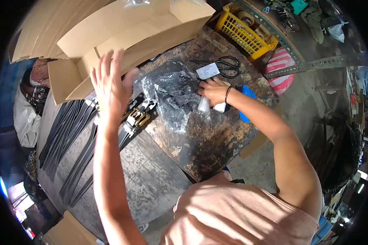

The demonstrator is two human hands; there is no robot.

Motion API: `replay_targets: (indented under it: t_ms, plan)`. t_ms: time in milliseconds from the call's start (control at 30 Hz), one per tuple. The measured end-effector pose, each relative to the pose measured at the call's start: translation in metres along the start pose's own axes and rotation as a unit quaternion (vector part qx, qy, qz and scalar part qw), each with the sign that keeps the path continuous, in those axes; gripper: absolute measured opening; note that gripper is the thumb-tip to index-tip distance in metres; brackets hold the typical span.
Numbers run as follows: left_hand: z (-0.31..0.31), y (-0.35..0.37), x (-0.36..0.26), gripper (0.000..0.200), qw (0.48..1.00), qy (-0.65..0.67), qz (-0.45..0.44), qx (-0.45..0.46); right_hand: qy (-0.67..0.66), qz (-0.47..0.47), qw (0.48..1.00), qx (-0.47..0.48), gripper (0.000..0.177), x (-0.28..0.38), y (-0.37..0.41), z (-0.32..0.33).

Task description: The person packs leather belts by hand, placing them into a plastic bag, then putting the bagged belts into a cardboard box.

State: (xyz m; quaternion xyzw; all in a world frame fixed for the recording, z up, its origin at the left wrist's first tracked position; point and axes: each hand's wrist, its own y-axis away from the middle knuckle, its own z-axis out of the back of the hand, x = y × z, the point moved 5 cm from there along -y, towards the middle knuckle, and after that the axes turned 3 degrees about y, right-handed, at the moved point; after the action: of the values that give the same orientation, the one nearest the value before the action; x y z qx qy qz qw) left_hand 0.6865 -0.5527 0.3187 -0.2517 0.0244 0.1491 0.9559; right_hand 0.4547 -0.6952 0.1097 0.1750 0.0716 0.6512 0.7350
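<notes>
My left hand [110, 83] is raised above the table with fingers spread and nothing in it, just in front of the open cardboard box [122, 36]. My right hand [214, 92] rests on the edge of a clear plastic bag [171, 92] holding dark items, its fingers closed on the bag's rim beside a white label [207, 70]. A white object [220, 107] lies under the wrist. Belt buckles [138, 117] lie between my two hands.
Black scissors [227, 65] lie behind the label. Several black belt straps [69, 143] stretch over the grey table at left. A yellow basket [243, 32] stands at the back right, a blue item [246, 94] by the table's edge, and another carton [67, 232] bottom left.
</notes>
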Motion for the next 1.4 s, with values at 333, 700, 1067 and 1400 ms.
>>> replay_targets:
  t_ms: [333,700,1067,1400]
  plan:
    - [0.073,0.29,-0.045,0.035,0.912,0.243,0.331,0.021,-0.17,0.072,0.973,-0.14,0.039,0.019,0.047,0.091]
    - [0.056,0.348,-0.14,0.064,0.335,0.878,0.342,-0.01,-0.461,0.045,0.886,0.006,0.039,0.326,0.144,0.072]
    - [0.154,0.535,-0.147,0.065,0.118,0.932,0.301,-0.163,-0.386,0.022,0.92,0.067,0.032,0.417,0.234,0.062]
    - [0.171,0.585,-0.186,0.052,0.246,0.916,0.315,0.044,-0.233,0.044,0.961,-0.141,0.075,0.45,0.303,0.066]
